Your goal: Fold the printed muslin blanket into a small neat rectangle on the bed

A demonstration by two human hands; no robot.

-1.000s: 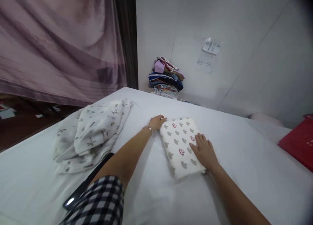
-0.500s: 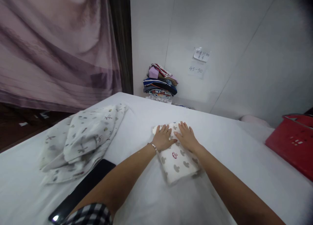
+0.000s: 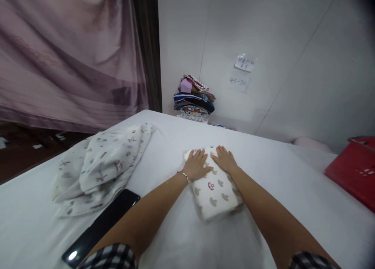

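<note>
On the white tabletop, the folded printed cloth lies straight ahead, its long axis running near to far. The left hand and right hand, equally near, rest on its far half, cloth directly beneath outstretched fingers gripping nothing

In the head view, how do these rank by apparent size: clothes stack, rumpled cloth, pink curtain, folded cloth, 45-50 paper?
1. Pink curtain, partly out of view
2. Rumpled cloth
3. Folded cloth, by outline; left hand and right hand cover part
4. Clothes stack, farther off
5. 45-50 paper
</note>
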